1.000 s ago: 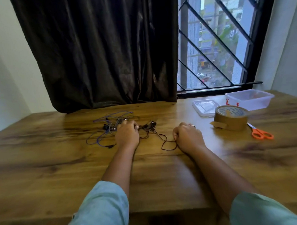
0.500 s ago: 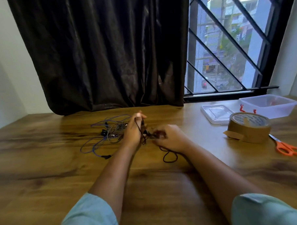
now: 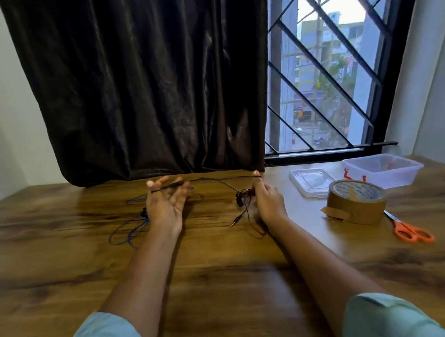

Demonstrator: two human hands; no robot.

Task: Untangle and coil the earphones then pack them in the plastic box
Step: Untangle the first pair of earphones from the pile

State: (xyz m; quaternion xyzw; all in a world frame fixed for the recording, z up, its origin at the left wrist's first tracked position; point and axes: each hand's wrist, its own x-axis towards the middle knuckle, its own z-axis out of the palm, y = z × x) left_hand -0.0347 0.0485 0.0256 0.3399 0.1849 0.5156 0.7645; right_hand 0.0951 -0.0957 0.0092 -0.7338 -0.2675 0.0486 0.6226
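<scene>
Black earphones (image 3: 239,198) stretch taut left of the tape roll (image 3: 356,200), my right hand (image 3: 267,202) keeping a pinching grip on the cord while it drapes over my open left hand (image 3: 167,204), so I judge pulling harder could tighten any snag with the blue earphones (image 3: 143,212) or slide the cord off my fingers.

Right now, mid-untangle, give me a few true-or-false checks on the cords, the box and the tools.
1. A black earphone cord stretches between the left hand and the right hand. True.
2. The plastic box has its lid on. False: the lid lies beside it on the table.
3. The blue earphones lie on the table, left of the left hand. True.
4. The orange scissors are inside the box. False: they lie on the table by the brown tape roll.
</scene>
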